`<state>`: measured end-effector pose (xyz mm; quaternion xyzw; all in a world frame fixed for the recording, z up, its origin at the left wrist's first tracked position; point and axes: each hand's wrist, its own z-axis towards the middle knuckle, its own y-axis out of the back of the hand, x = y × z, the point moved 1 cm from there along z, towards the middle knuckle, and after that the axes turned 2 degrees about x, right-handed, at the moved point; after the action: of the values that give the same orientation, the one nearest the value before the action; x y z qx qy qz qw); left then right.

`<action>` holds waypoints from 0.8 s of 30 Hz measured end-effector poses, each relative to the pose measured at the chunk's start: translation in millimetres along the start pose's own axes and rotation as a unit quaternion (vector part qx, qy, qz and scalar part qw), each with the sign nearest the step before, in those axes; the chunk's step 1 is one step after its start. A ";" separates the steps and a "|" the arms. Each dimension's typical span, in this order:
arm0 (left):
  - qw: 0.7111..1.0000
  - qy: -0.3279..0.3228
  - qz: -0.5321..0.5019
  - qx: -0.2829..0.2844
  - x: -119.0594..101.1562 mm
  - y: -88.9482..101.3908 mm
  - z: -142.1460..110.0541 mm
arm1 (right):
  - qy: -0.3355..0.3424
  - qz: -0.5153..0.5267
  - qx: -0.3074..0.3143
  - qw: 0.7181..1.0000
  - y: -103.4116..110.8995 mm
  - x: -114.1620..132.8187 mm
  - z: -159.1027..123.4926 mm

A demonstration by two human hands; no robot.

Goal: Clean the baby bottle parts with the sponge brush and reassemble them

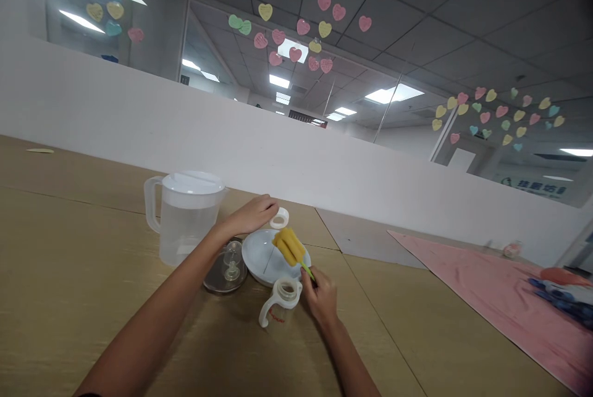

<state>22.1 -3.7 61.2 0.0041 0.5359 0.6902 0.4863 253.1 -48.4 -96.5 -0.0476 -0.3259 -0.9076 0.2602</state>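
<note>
My right hand (pixel 319 299) is shut on the thin green handle of a yellow sponge bottle brush (pixel 288 247), whose head lies over a white shallow dish (pixel 256 253). Just below that hand stands a clear baby bottle with white handles (pixel 280 302), its top open. My left hand (pixel 252 215) lies at the far side of the dish, fingertips against a white screw ring (pixel 279 218); I cannot tell whether it grips the ring. Under my left forearm is a round clear lid (pixel 225 273) with a teat (pixel 231 267) standing in it.
A plastic water pitcher with a white lid (pixel 184 215) stands left of my hands. Further right, a pink cloth (pixel 482 292) lies on the wooden table (pixel 83 298), with dark blue and orange items on it. A white partition (pixel 185 125) runs along the table's far side.
</note>
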 end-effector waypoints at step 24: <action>0.912 0.235 0.231 0.244 33.4 4.7 -8.1 | -0.014 -0.017 -0.024 0.999 0.8 -0.5 0.3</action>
<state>-2.9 13.2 44.0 0.0842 0.7707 0.6119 0.1567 253.9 -48.5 -95.9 -0.0608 -0.3086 -0.9186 0.2391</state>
